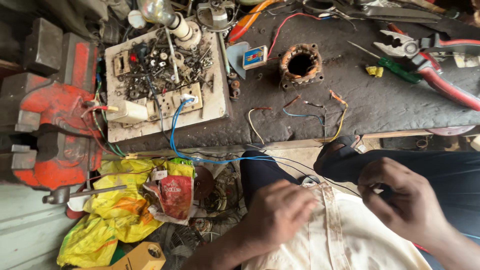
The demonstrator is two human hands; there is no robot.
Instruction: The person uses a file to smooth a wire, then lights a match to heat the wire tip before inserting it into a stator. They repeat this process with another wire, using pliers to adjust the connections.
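While both hands work low over the lap, the bench above them lies crowded with parts.

Left hand: the left hand (278, 210) is curled over the cream shirt front (340, 235), knuckles up; its fingertips are hidden, so I cannot tell whether it pinches anything.

Right hand: the right hand (405, 197) has its fingers drawn together in a pinch, apparently on a thin dark wire (320, 175); the contact point itself is too small to see for certain.

Wire, where it is: the thin dark wire runs across the lap between the two hands, beside a thin blue wire (220, 160) that drops from the worn white board strewn with screws and small parts (212, 102) at the bench edge.

Wire, handling: it looks light, limp and springy, likely to slip or kink and, I judge, easy to snap if jerked. It is best pinched between thumb and forefinger close to the working end, with the other hand steadying the slack.

Bench: a copper-wound motor stator with a round bore (300, 65) sits on the dark, grimy benchtop (380, 100), with its coloured leads trailing toward the edge.

Tools: red-handled pliers (430, 65) and a green-handled screwdriver (395, 67) lie to the right of the stator, well apart from the hands.

Left side: a red and grey bench vice (50, 115) stands left of the board; below it lies a crumpled yellow plastic bag (115, 210).
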